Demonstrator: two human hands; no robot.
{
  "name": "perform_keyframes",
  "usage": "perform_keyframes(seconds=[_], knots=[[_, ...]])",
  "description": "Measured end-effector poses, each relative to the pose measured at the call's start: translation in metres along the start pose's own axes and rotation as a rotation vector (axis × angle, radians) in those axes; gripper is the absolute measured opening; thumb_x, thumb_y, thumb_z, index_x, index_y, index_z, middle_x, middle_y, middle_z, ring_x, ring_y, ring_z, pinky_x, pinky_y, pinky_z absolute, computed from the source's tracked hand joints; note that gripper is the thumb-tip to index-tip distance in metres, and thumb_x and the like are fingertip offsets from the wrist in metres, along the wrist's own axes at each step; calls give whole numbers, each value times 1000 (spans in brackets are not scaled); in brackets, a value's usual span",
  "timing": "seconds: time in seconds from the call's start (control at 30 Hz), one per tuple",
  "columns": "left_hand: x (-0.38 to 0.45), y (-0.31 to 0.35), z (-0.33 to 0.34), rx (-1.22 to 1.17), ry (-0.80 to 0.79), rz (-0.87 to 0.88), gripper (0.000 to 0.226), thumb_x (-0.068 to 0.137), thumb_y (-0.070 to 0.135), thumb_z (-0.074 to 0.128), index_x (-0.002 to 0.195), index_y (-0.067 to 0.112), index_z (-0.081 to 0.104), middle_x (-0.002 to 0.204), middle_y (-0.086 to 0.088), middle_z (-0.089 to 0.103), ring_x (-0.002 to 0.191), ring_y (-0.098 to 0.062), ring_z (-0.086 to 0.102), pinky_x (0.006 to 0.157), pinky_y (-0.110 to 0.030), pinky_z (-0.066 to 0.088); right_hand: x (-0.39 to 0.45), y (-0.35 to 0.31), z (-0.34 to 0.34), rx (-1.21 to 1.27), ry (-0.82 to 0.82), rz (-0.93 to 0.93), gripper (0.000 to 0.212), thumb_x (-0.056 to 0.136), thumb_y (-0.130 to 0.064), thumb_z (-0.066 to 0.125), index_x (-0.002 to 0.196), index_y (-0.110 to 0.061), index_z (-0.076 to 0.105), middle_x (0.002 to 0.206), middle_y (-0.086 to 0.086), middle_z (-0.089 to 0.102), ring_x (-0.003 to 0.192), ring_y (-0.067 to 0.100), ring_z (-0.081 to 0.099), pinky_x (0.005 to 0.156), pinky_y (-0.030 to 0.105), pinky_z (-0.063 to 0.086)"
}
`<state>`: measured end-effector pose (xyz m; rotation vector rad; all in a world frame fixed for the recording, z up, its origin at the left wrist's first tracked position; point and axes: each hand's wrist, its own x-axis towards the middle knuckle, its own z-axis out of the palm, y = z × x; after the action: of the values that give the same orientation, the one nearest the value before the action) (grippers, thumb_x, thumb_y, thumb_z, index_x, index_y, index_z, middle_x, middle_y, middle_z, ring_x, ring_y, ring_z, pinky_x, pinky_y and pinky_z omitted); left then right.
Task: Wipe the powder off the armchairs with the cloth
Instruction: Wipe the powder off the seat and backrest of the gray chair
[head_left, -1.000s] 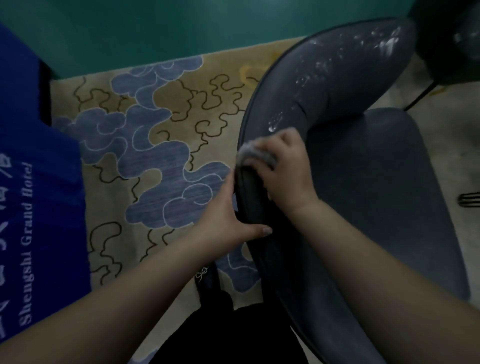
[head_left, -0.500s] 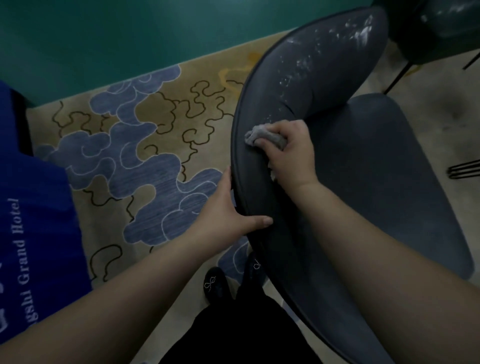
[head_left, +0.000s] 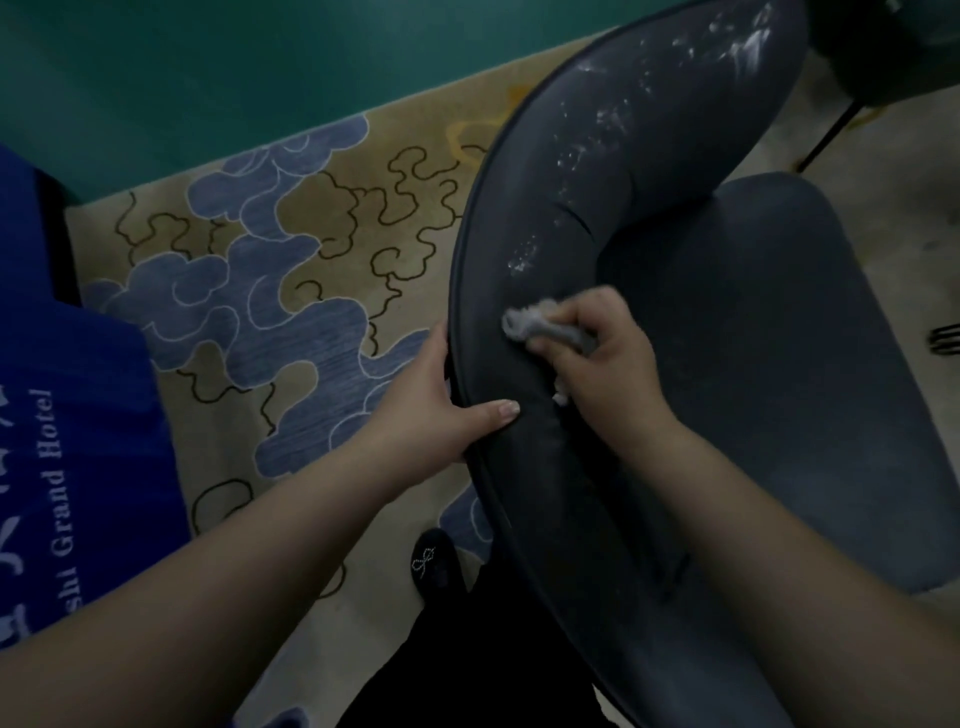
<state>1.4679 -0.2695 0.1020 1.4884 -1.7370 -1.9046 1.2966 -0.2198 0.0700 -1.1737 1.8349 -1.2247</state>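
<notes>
Powder streaks our armchair; left hand grips the rim for steadiness, right hand fingers curled around the cloth.

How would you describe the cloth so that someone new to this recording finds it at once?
Start at the dark grey armchair that fills the right of the view and follow its curved backrest down from the white powder. Just below that patch the right hand holds the cloth against the upholstery. It is a small, crumpled, pale grey wad, the only light fabric on the chair.
</notes>
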Motion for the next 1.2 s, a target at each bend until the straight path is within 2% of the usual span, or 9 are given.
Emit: perform_keyframes(seconds=[0.13, 0.27, 0.37, 0.5, 0.63, 0.77, 0.97, 1.07, 1.2], knots=[[0, 2, 1, 38, 16, 25, 80, 79, 21, 77, 139, 45, 30, 117, 27, 57, 104, -1, 61, 75, -28, 57, -17, 5, -12, 44, -67, 12, 35, 77, -1, 75, 75, -31, 58, 89, -6, 51, 89, -7, 57, 79, 8, 42], [0, 2, 2, 8, 9, 5, 77, 79, 20, 76, 138, 45, 33, 118, 25, 58, 105, -4, 62, 80, -35, 58, 23, -7, 10, 62, 101, 30, 30, 83, -7, 72, 71, -31, 55, 94, 0, 47, 72, -3, 53, 59, 6, 42], [2, 1, 1, -14, -7, -11, 77, 79, 21, 77, 138, 43, 34, 116, 26, 58, 105, -5, 62, 74, -34, 59, 17, -4, 11, 70, 156, 56, 32, 82, -8, 73, 72, -33, 55, 93, -3, 48, 81, -6, 53, 74, 5, 40], [9, 3, 2, 8, 30, 7, 72, 76, 30, 78, 132, 44, 35, 120, 24, 56, 109, 0, 58, 90, -37, 54, -19, 7, -5, 109, 28, 35, 33, 77, -1, 75, 75, -30, 59, 91, -1, 53, 91, -1, 58, 82, 11, 43], [30, 13, 1, -27, 72, 28, 75, 77, 26, 79, 137, 35, 35, 122, 17, 58, 108, 0, 58, 95, -32, 52, 15, 2, 7, -4, 93, -87, 27, 76, -6, 76, 76, -26, 57, 88, -8, 45, 80, -6, 52, 71, 7, 41], [44, 23, -6, 12, 44, 63, 85, 75, 22, 80, 142, 36, 30, 121, 20, 55, 106, 5, 56, 86, -16, 51, 67, 3, 22, -61, 263, -119, 16, 77, -21, 74, 82, -25, 60, 92, -5, 45, 87, 13, 55, 81, 26, 48], [42, 20, -7, 37, 60, 81, 77, 75, 17, 81, 132, 44, 37, 121, 19, 59, 109, 2, 58, 94, -30, 51, 32, 9, 19, -73, 89, -207, 16, 75, -22, 75, 86, -13, 66, 92, -2, 48, 88, 17, 56, 82, 32, 50], [45, 25, -8, 29, 50, 57, 89, 72, 19, 83, 141, 37, 31, 125, 19, 54, 111, 2, 55, 94, -26, 50, 82, 4, 15, -174, 173, -170, 16, 77, -23, 75, 86, -13, 66, 96, 4, 48, 90, 22, 55, 82, 38, 50], [63, 33, -19, 62, -9, 80, 97, 69, 18, 85, 145, 38, 27, 128, 19, 53, 113, 2, 55, 92, -24, 49, 92, 0, 23, -92, 310, -42, 14, 79, -22, 75, 85, -20, 63, 97, -1, 47, 90, 12, 54, 83, 23, 48]])
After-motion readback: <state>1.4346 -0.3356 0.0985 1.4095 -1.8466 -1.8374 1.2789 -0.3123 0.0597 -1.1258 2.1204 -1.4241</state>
